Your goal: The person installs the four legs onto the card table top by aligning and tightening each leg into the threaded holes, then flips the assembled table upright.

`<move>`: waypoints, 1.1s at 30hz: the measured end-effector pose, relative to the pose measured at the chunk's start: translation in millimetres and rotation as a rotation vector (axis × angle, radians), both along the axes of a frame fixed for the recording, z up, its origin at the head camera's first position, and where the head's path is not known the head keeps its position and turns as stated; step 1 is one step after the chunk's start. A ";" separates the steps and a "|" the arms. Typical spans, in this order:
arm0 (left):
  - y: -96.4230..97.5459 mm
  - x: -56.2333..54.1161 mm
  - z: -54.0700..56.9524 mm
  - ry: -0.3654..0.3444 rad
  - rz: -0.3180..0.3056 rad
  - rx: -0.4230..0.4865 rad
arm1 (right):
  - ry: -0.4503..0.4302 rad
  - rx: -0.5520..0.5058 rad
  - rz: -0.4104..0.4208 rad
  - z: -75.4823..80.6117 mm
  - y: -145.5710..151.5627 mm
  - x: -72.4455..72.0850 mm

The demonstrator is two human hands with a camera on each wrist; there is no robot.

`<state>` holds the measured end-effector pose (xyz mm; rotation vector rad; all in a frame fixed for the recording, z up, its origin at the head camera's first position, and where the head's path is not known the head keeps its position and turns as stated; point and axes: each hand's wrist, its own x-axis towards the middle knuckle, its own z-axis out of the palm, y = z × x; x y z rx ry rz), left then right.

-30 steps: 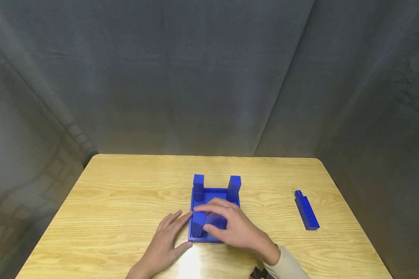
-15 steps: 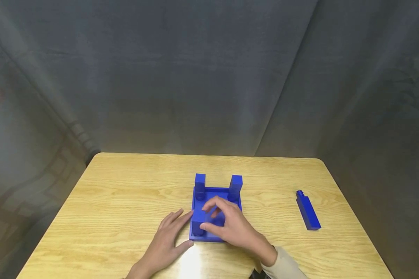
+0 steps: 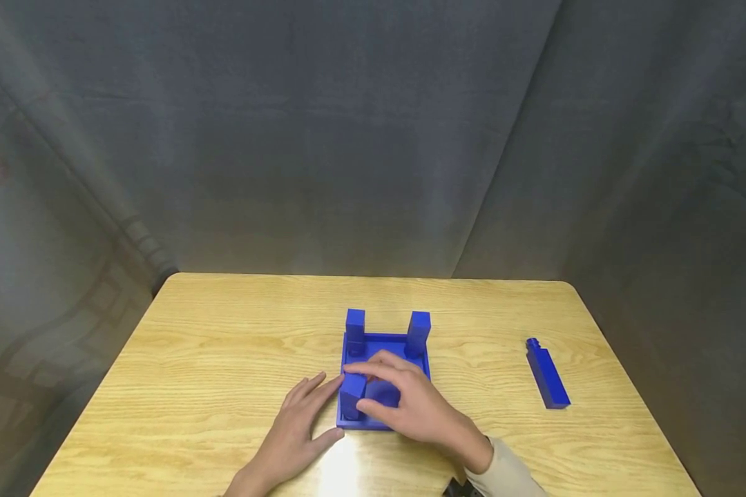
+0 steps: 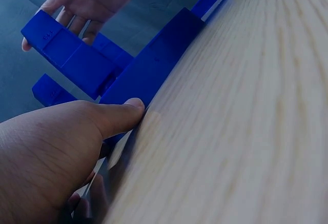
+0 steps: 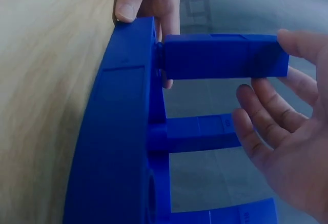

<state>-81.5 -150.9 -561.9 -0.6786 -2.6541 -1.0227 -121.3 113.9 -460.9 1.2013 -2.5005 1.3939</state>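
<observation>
The square base [image 3: 373, 424], smooth blue and seemingly plastic, lay near the middle of the table's [image 3: 236, 345] near edge, its low raised rim facing up. The near-left leg [image 3: 351, 396], a squared blue bar, stood at that corner, a narrow neck showing between it and the base. The right hand [image 3: 410, 404] pinched its top between thumb and fingers. The left hand [image 3: 295, 435] had its fingers spread, thumb touching the base's near-left corner, index finger against its left edge. Two matching legs, the far-left leg [image 3: 356, 330] and far-right leg [image 3: 418, 333], rose from the far corners. A loose leg [image 3: 548, 377], ribbed at one end, lay by the wood-grained table's right edge. Wrinkled grey cloth [image 3: 323, 138] hung behind; the right hand hid the base's near-right corner from the head view.
</observation>
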 end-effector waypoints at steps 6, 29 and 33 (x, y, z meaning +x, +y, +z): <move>-0.5 -0.3 -0.6 0.019 0.000 -0.002 | 0.014 -0.009 -0.009 0.4 0.2 -1.1; 0.0 0.7 0.3 0.034 0.006 -0.005 | -0.026 -0.014 -0.015 -6.7 -4.9 1.8; 0.4 0.3 -0.4 0.036 0.004 -0.005 | -0.025 -0.003 0.016 -5.6 -3.4 1.1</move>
